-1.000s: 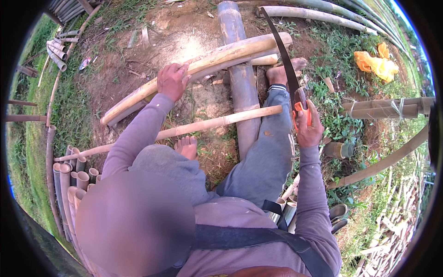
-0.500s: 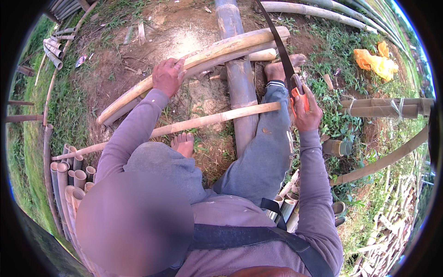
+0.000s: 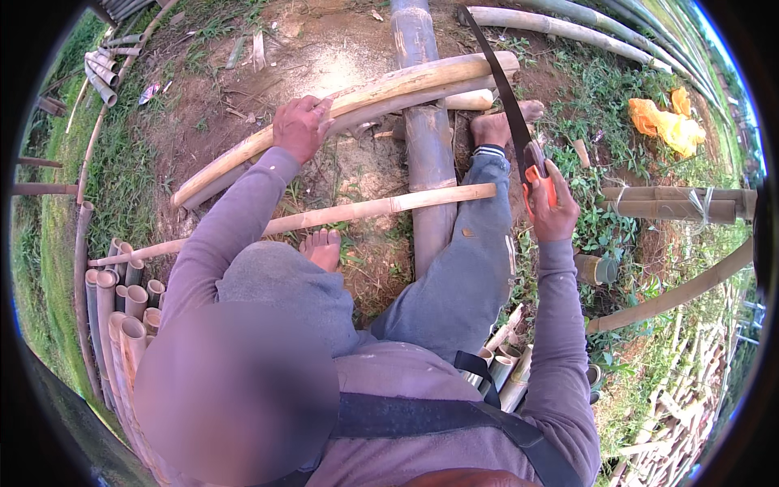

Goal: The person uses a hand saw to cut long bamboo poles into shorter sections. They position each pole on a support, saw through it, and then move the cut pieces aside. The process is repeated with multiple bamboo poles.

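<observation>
Ground [image 3: 345, 36]: trodden brown soil, edged by grass [image 3: 617, 105].
Pale pole [image 3: 389, 88]: yellowish bamboo, laid slantwise across a thick log [image 3: 430, 154], a greyer pole [image 3: 426, 95] set alongside.
Left hand [image 3: 301, 128]: rested on the pale pole, fingers curled over it.
Saw [image 3: 510, 101]: dark and tapering; its orange handle [image 3: 532, 175] is held in the right hand [image 3: 554, 209], fingers wrapped around it; contact with the pale pole cannot be told.
Edges: the pale pole's right end is carried past the log, near a bare foot [image 3: 491, 128].
Open room: soil is left between the pale pole and a thin pole [image 3: 357, 209]; grass is spread between saw and orange plastic [image 3: 677, 130].
</observation>
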`<action>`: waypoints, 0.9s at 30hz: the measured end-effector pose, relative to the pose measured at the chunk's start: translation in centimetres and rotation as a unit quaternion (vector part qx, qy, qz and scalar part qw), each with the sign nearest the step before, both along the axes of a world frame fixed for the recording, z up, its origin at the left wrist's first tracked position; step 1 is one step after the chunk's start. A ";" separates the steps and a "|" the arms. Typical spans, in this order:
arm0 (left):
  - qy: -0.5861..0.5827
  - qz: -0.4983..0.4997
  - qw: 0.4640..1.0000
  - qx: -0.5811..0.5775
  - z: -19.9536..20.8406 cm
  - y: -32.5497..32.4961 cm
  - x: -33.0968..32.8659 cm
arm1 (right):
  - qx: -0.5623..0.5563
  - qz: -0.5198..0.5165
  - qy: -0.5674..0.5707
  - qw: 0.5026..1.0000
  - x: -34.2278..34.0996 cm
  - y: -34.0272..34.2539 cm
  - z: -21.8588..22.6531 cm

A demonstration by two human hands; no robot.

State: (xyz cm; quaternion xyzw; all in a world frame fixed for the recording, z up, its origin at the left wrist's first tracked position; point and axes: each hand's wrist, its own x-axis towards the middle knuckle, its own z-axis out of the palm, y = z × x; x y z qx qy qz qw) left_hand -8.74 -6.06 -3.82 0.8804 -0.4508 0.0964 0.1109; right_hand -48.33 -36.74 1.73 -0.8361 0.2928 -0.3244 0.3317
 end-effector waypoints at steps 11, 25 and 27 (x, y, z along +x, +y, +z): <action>0.033 -0.011 0.998 -0.056 0.0 0.9 0.2 | -0.084 -0.017 0.011 0.996 6.9 -1.2 3.6; 0.032 -0.002 0.999 -0.016 -0.1 11.3 1.7 | 0.205 -0.042 -0.223 0.952 -1.3 8.3 6.3; 0.001 0.001 1.000 0.019 -0.7 7.6 2.7 | 0.176 -0.023 -0.251 0.952 0.8 10.3 7.5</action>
